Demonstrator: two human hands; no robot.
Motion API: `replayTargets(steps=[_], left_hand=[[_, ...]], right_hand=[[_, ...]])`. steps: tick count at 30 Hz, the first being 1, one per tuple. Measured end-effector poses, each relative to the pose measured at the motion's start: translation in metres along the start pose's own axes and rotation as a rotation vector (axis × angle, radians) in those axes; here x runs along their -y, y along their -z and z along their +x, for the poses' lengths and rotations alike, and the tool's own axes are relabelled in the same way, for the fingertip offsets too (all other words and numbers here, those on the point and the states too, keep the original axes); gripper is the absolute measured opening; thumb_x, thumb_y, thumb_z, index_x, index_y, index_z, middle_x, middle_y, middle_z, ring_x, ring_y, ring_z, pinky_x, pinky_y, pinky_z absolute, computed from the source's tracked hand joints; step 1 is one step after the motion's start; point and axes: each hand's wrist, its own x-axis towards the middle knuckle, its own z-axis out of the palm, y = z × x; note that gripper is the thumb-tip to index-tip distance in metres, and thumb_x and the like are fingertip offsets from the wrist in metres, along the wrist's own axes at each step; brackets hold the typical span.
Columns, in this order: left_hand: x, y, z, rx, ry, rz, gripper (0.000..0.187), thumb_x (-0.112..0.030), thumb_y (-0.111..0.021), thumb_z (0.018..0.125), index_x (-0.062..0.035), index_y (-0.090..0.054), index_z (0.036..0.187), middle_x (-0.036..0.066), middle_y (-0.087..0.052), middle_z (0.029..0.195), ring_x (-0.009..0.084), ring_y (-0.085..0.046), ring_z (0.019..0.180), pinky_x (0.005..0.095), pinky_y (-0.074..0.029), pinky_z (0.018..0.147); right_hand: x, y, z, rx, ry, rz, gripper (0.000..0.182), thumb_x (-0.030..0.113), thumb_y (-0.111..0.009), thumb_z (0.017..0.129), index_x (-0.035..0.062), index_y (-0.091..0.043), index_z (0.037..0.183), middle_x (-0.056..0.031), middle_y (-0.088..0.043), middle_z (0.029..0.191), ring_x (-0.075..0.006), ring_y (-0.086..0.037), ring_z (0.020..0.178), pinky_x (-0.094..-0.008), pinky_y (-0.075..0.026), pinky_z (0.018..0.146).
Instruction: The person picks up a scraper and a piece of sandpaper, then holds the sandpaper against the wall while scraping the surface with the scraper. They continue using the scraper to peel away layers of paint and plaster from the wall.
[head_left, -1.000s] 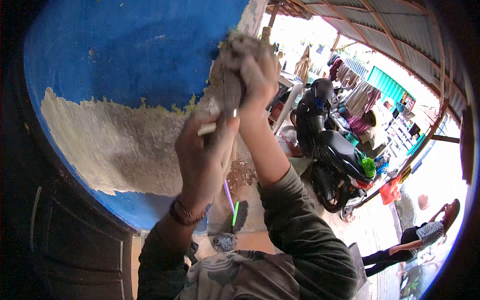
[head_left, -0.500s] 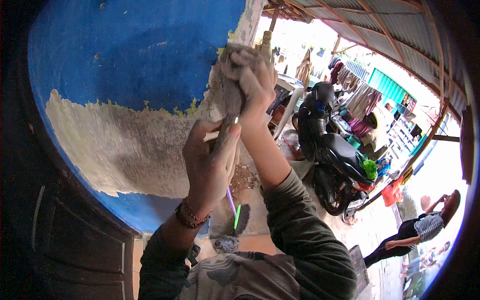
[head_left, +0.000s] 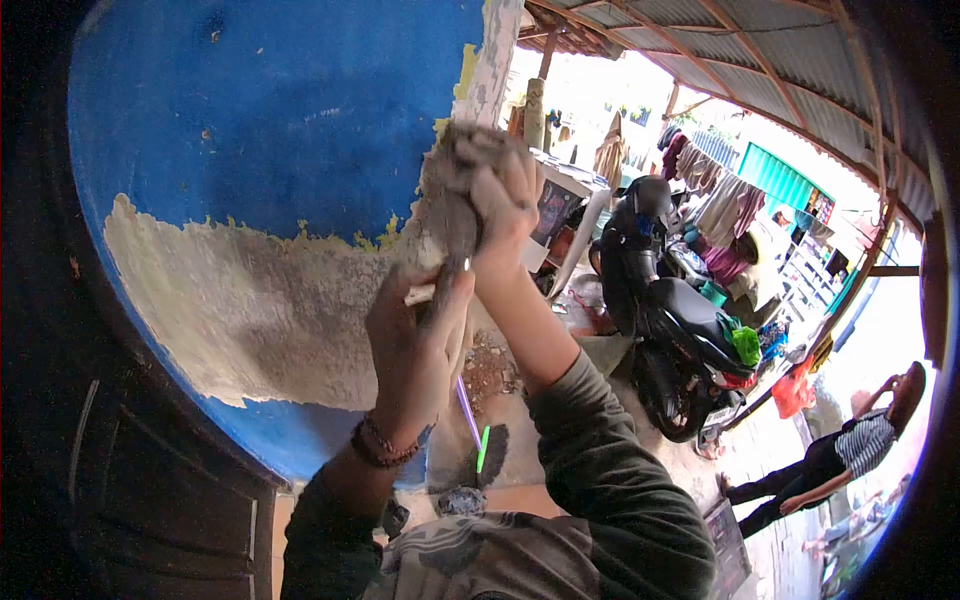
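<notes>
Both of my hands are up at the corner of a wall, whose blue paint gives way to a bare, rough grey patch. My right hand is closed and blurred by motion, its fingers over the upper part of a long, narrow grey tool at the wall's edge. Lower down, my left hand wraps round the tool's other end, with a short pale piece showing beside the thumb. Smearing hides the tool's exact kind. Ragged yellowish paint edges border the patch near my fingers.
Below the hands, a broom with a purple handle lies by crumbled debris. A black motorbike stands to the right, with hanging laundry behind it. A person stands far right. A dark door is at left.
Both hands have shifted slightly down along the wall's edge with the grey tool between them. The person at the far right has changed stance, legs now farther apart.
</notes>
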Motion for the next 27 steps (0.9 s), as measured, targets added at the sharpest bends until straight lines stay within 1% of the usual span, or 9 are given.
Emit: replayTargets(steps=[4,10,12,13,16,18,19,26,27], left_hand=[[-0.028,-0.016,0.003,0.045,0.027,-0.034,0.016,-0.017,-0.063,0.09,-0.003,-0.054,0.089,0.0,-0.054,0.064,0.0026,-0.047,0.047,0.0191,-0.033,0.039],[-0.007,-0.007,0.014,-0.002,-0.085,0.149,0.018,-0.019,-0.062,0.091,-0.0028,-0.055,0.089,0.0,-0.052,0.059,0.0031,-0.044,0.043,0.0189,-0.029,0.037],[-0.026,-0.017,0.024,0.02,-0.08,0.101,0.018,-0.02,-0.063,0.091,-0.003,-0.055,0.088,0.0,-0.052,0.06,0.0033,-0.044,0.043,0.0192,-0.03,0.036],[-0.038,-0.023,0.029,0.046,-0.082,0.046,0.018,-0.02,-0.063,0.091,-0.0031,-0.055,0.088,0.0,-0.052,0.06,0.0034,-0.044,0.043,0.0196,-0.032,0.036],[-0.036,-0.024,0.022,0.026,-0.068,0.018,0.018,-0.019,-0.064,0.09,-0.0037,-0.055,0.09,0.0,-0.052,0.06,0.0034,-0.043,0.04,0.0205,-0.03,0.033],[-0.018,-0.009,0.001,0.021,0.07,-0.021,0.018,-0.018,-0.064,0.089,-0.0034,-0.055,0.087,0.0,-0.052,0.061,0.0036,-0.044,0.042,0.0201,-0.031,0.034],[-0.015,-0.009,-0.004,-0.041,-0.097,0.181,0.017,-0.017,-0.063,0.09,-0.003,-0.055,0.087,0.0,-0.052,0.061,0.0036,-0.044,0.042,0.0196,-0.03,0.034],[-0.032,-0.019,0.011,0.047,0.019,-0.055,0.017,-0.017,-0.063,0.089,-0.0024,-0.057,0.088,0.0,-0.053,0.063,0.0037,-0.045,0.046,0.0181,-0.031,0.037],[-0.023,-0.018,0.011,-0.05,-0.018,0.0,0.015,-0.017,-0.063,0.089,-0.0034,-0.056,0.088,0.0,-0.052,0.061,0.0039,-0.044,0.044,0.0184,-0.03,0.036]], right_hand=[[0.002,0.001,0.024,0.004,-0.1,0.065,0.013,0.014,-0.067,0.064,0.0056,-0.059,0.071,-0.0082,-0.064,0.093,-0.0283,-0.057,0.094,-0.0389,-0.04,0.084],[-0.008,-0.005,0.01,-0.016,0.008,0.014,0.012,0.016,-0.063,0.069,0.0052,-0.059,0.072,-0.0094,-0.062,0.093,-0.0288,-0.055,0.087,-0.0401,-0.039,0.079],[-0.014,-0.01,0.047,-0.019,-0.041,-0.008,0.014,0.012,-0.065,0.065,0.0045,-0.069,0.077,-0.0113,-0.066,0.096,-0.0289,-0.059,0.094,-0.0364,-0.042,0.083],[-0.019,-0.017,0.055,-0.056,0.015,0.028,0.015,0.019,-0.063,0.071,0.005,-0.062,0.077,-0.0101,-0.061,0.094,-0.0303,-0.054,0.092,-0.0402,-0.038,0.081],[-0.015,-0.009,0.041,0.008,-0.032,-0.025,0.016,0.019,-0.063,0.07,0.0056,-0.063,0.078,-0.0108,-0.061,0.094,-0.0304,-0.054,0.092,-0.04,-0.038,0.08],[-0.002,-0.001,0.009,0.013,-0.05,0.004,0.014,0.018,-0.064,0.069,0.0057,-0.062,0.075,-0.0097,-0.062,0.093,-0.029,-0.055,0.092,-0.0401,-0.038,0.081],[0.004,0.001,0.003,0.016,-0.041,-0.013,0.013,0.017,-0.064,0.069,0.0059,-0.062,0.075,-0.0092,-0.062,0.093,-0.0285,-0.055,0.092,-0.0398,-0.038,0.082],[-0.003,-0.002,0.031,0.017,-0.069,-0.008,0.012,0.017,-0.064,0.069,0.0067,-0.061,0.073,-0.0081,-0.063,0.094,-0.0271,-0.056,0.093,-0.0391,-0.039,0.083],[0.001,-0.002,0.027,0.003,-0.086,-0.023,0.01,0.016,-0.064,0.07,0.0066,-0.061,0.073,-0.0082,-0.063,0.094,-0.0277,-0.056,0.092,-0.0398,-0.039,0.083]])
